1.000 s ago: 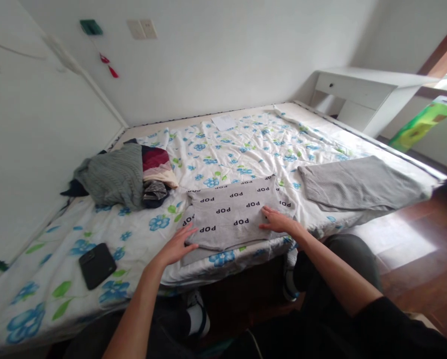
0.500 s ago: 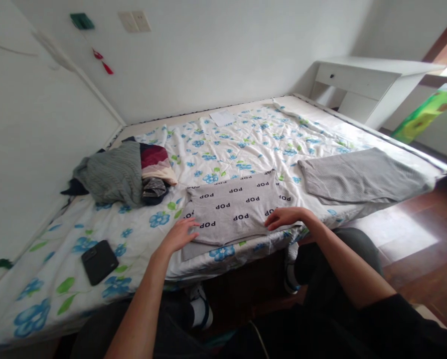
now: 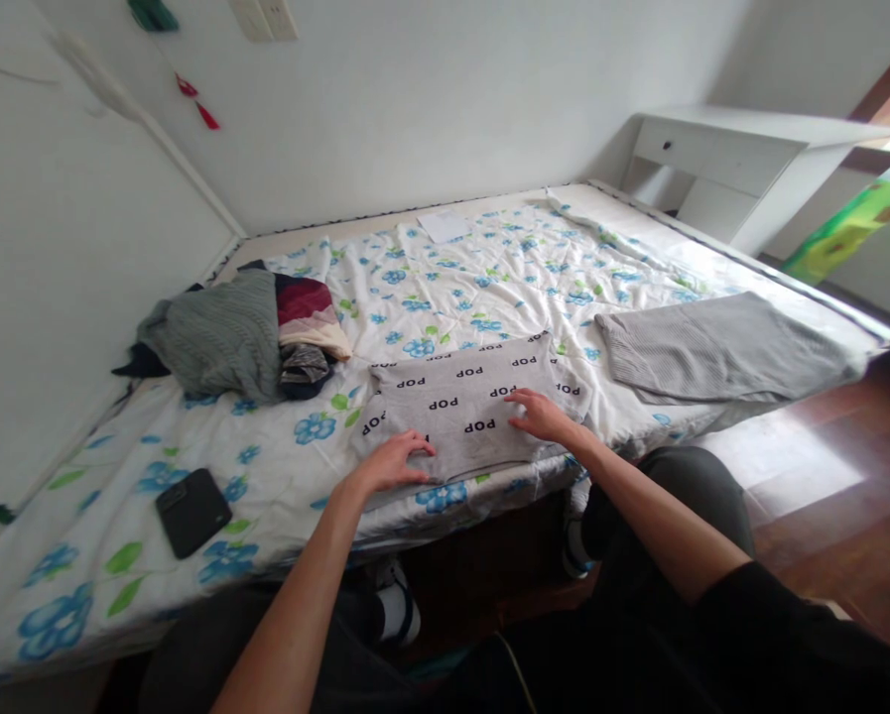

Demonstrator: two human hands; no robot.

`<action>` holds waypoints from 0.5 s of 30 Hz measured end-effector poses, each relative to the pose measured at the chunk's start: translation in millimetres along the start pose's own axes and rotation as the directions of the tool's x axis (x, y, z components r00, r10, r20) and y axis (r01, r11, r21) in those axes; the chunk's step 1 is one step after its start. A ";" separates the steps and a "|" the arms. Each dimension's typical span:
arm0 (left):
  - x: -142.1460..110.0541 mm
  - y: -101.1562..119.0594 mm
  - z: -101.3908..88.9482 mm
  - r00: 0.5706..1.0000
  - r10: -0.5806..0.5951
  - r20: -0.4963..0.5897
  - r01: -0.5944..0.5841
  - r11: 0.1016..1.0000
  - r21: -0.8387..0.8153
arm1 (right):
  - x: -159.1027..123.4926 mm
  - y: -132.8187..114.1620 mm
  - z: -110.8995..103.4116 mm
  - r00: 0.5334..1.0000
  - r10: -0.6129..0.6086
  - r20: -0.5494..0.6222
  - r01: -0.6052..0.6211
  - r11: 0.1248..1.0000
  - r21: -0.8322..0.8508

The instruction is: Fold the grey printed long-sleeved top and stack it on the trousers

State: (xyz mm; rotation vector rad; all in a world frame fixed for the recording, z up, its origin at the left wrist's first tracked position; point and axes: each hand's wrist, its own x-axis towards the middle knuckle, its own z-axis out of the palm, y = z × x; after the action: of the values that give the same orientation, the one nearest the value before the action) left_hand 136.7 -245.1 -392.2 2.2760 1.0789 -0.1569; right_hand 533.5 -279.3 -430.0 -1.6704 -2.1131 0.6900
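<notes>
Bed (image 3: 340, 236): one, covered with one floral sheet (image 3: 392, 317), reaching back to the wall.
Desk (image 3: 719, 159): one, white, with drawer, standing beyond the right side of the bed.
Ribbed grey garment (image 3: 719, 347): one, laid flat at the right, close to the front edge of the bed.
POP shirt (image 3: 470, 402): one, grey with black letters, spread flat on the sheet, under and between both hands; lower hem near the front edge of the bed.
Clothes pile (image 3: 221, 332): one, several pieces in grey-green, dark red, cream and black; exact number hidden.
Hands: two. Left hand (image 3: 396, 462) open, thumb and fingers apart, over the lower left corner of the shirt. Right hand (image 3: 545, 415) open, fingers bent a little, over the right part. Cannot tell how firmly pressing.
Open room: wide sheet behind the shirt, up to the paper (image 3: 445, 227); narrow strips toward the pile and toward the ribbed garment; very little in front, only a small border before the bed edge.
Phone (image 3: 192, 513): one, dark, flat on the sheet, well apart from the left hand.
Paper: one, white, flat near the back of the bed.
Wall plates (image 3: 263, 18): two, side by side, cut by the top of the view.
</notes>
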 end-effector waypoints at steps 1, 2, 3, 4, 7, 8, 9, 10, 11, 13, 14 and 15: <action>-0.8 -0.3 -2.2 1.000 0.007 0.018 -0.007 1.000 -0.012 | 0.3 -0.2 2.5 0.999 -0.031 0.016 0.031 1.000 -0.001; -1.8 -0.7 -4.3 0.999 0.014 0.035 -0.013 1.000 -0.024 | 0.5 -0.5 4.0 0.997 -0.054 0.053 0.054 0.999 -0.002; -3.1 -1.0 -6.3 0.999 0.018 0.051 -0.016 0.999 -0.035 | 0.5 -1.1 4.1 0.992 -0.071 0.104 0.072 0.997 -0.002; -4.4 -0.9 -8.2 0.998 0.020 0.067 -0.017 0.999 -0.046 | 0.2 -2.2 3.0 0.983 -0.084 0.162 0.085 0.996 0.001; -8.5 1.8 -13.5 0.994 0.013 0.104 -0.004 0.997 -0.083 | -3.0 -10.0 -7.5 0.937 -0.131 0.324 0.120 0.991 0.057; -9.8 3.2 -15.5 0.994 0.009 0.109 0.003 0.995 -0.102 | -4.8 -14.2 -12.4 0.912 -0.154 0.380 0.125 0.987 0.100; -10.9 4.7 -17.6 0.994 0.003 0.110 0.011 0.992 -0.126 | -6.8 -18.8 -17.5 0.879 -0.178 0.442 0.122 0.981 0.152; -11.8 6.2 -19.7 0.994 -0.008 0.111 0.025 0.988 -0.152 | -8.8 -23.6 -22.2 0.839 -0.204 0.504 0.111 0.972 0.207; -12.5 7.5 -21.8 0.994 -0.028 0.109 0.046 0.984 -0.173 | -10.7 -28.1 -26.2 0.798 -0.228 0.559 0.093 0.961 0.259; -13.5 9.2 -25.4 0.991 -0.111 0.073 0.121 0.979 -0.163 | -13.0 -34.9 -31.2 0.743 -0.255 0.619 0.047 0.942 0.332; -13.9 9.3 -27.0 0.985 -0.168 0.030 0.171 0.977 -0.127 | -13.4 -36.5 -31.9 0.738 -0.250 0.627 0.023 0.938 0.347; -14.4 8.7 -28.3 0.973 -0.229 -0.030 0.227 0.971 -0.075 | -13.3 -36.7 -31.5 0.752 -0.228 0.619 0.000 0.939 0.345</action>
State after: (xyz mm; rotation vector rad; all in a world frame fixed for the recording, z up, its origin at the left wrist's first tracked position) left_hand 129.4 -242.7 -360.2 2.0955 1.3440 -0.1654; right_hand 525.0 -294.0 -382.8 -1.1936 -2.3226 1.6811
